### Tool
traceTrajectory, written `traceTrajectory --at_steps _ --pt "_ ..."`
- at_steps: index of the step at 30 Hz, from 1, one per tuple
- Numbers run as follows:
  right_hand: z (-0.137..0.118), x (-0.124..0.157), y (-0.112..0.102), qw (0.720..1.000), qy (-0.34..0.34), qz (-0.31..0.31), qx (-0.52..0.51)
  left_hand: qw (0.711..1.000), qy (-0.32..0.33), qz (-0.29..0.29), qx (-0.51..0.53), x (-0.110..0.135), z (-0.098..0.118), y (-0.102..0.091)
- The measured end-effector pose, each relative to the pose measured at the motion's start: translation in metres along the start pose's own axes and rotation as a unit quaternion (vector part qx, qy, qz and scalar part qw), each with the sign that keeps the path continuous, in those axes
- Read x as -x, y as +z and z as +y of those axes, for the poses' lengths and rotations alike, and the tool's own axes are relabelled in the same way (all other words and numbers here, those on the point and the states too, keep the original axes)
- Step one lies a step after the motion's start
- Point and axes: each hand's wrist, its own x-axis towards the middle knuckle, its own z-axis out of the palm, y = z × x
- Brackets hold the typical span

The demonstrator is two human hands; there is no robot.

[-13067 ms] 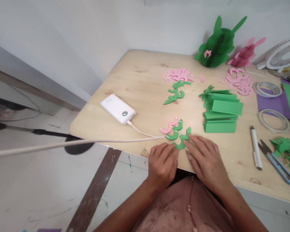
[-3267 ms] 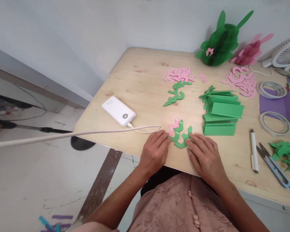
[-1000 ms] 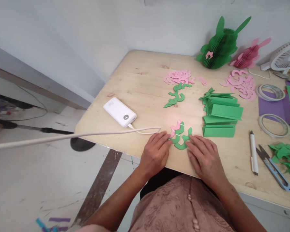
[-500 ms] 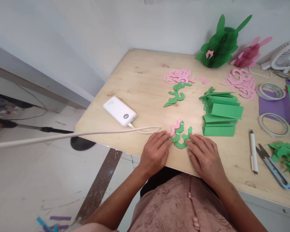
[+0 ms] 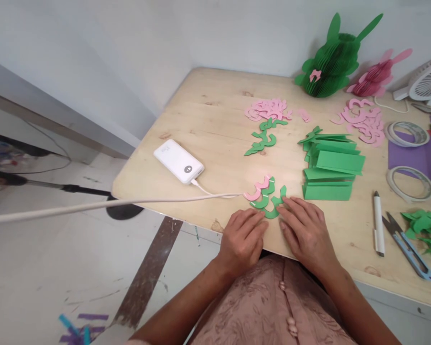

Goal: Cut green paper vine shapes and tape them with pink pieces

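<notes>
Three curved paper cutouts lie close together near the table's front edge: a pink cutout point(image 5: 253, 194), a green cutout point(image 5: 260, 203) with thin white strips, and a nearer green cutout point(image 5: 272, 213). My left hand point(image 5: 241, 242) rests palm down, fingers stretched, with its fingertips at the lower left edge of the nearer green cutout. Against that cutout's right side lie the outstretched fingertips of my right hand point(image 5: 308, 232). Neither hand grips anything. Beyond them are a few more green cutouts point(image 5: 263, 142) and a heap of pink cutouts point(image 5: 267, 109).
Left stands a white power bank point(image 5: 178, 162) with its cable point(image 5: 129, 203). Folded green paper point(image 5: 332, 165), a marker point(image 5: 378, 224), thread snips point(image 5: 407, 247) and tape rolls point(image 5: 410, 184) lie right. A green paper rabbit point(image 5: 328, 64) and a fan point(image 5: 428, 81) stand behind.
My left hand has moved right and toward me, off the pink and middle green cutouts, down to the nearer green one. My right hand stays nearly in place. The view has shifted slightly.
</notes>
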Motion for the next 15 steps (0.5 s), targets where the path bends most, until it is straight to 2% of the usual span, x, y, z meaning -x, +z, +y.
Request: traceTrajectory --at_steps 15 --pt "-0.0005 0.0002 0.0 1.0 -0.005 -0.004 0.005 1.0 0.014 0.005 -0.023 -0.0004 -0.0009 0.0034"
